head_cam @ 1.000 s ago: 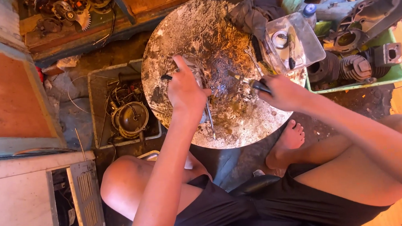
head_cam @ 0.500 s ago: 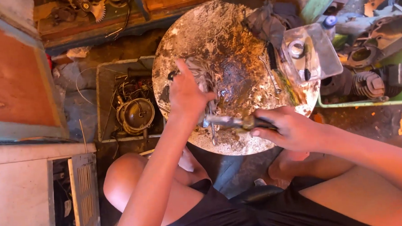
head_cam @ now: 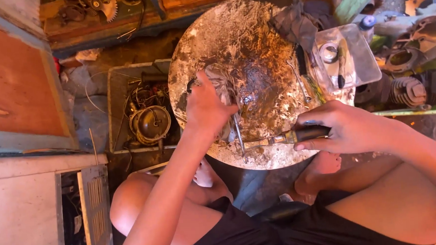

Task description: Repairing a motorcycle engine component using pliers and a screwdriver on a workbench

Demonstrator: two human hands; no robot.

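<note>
Right hand has swung the tool flat along the near edge of the round tabletop.

I see my right hand (head_cam: 348, 129) fisted around the dark-handled screwdriver (head_cam: 287, 136), now drawn nearer than before; my left hand (head_cam: 207, 108) still presses a crumpled rag (head_cam: 221, 80), fingers curled, mid-tabletop (head_cam: 214, 34).
</note>
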